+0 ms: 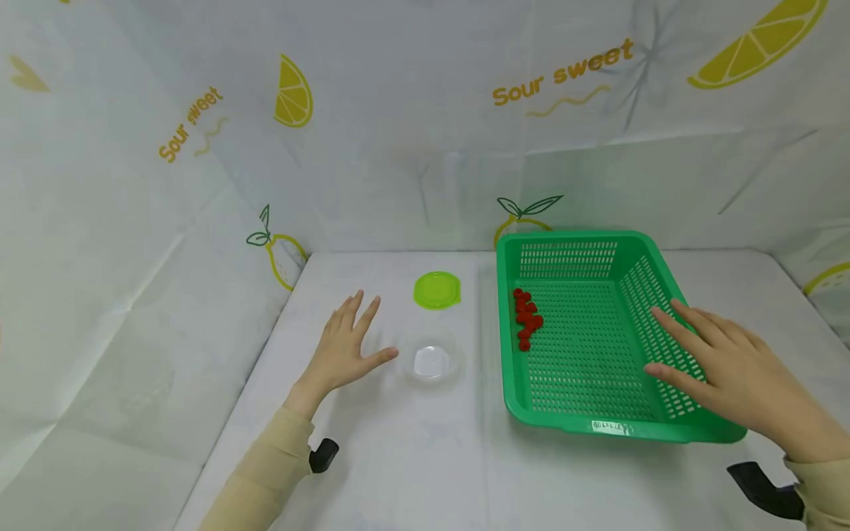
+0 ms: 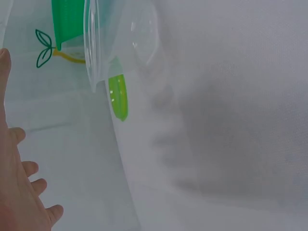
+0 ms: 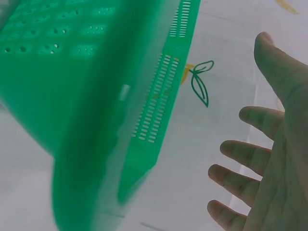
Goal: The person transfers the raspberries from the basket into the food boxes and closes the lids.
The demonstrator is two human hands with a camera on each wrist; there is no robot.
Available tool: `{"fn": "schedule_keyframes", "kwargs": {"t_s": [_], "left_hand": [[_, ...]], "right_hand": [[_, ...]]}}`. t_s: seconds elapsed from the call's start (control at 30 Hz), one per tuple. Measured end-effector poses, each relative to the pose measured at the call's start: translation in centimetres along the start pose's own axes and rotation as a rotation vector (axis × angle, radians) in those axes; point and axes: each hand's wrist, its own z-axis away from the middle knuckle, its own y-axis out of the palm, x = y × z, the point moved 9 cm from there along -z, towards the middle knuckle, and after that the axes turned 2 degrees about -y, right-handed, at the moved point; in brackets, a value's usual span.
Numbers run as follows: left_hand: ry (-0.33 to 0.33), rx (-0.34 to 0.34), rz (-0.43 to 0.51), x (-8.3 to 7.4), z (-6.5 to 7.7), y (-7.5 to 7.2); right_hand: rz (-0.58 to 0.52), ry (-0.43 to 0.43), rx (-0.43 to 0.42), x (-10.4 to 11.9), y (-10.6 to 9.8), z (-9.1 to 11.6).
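My left hand (image 1: 341, 350) hovers with spread fingers just left of a clear plastic bowl (image 1: 432, 363), holding nothing. Behind the bowl lies a bright green lid (image 1: 437, 290), flat on the table. Over the right side of a green plastic basket (image 1: 584, 426) is my right hand (image 1: 737, 369), fingers apart and nothing in them. Several small red pieces (image 1: 529, 318) lie clustered along the basket's left inside; their kind is too small to tell. In the left wrist view the bowl (image 2: 144, 36) stands beyond the hand, and the right wrist view has the basket's rim (image 3: 86, 159) close up.
A white cloth covers the table (image 1: 425, 457). Behind and to the left hangs a white sheet (image 1: 398, 147) printed with lemons and lettering. A black wrist mount (image 1: 324, 456) sits at the left wrist, another black mount (image 1: 764, 490) at the right.
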Motion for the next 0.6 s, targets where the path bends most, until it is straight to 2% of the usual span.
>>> {"fn": "schedule_keyframes", "kwargs": {"t_s": [0.47, 0.6], "left_hand": [[0.027, -0.018, 0.081, -0.6, -0.3, 0.2], [0.028, -0.015, 0.141, -0.8, -0.2, 0.4]], "right_hand": [[0.021, -0.024, -0.017, 1.1, -1.9, -1.3], [0.016, -0.005, 0.007, 1.6, -2.1, -1.9]]}}
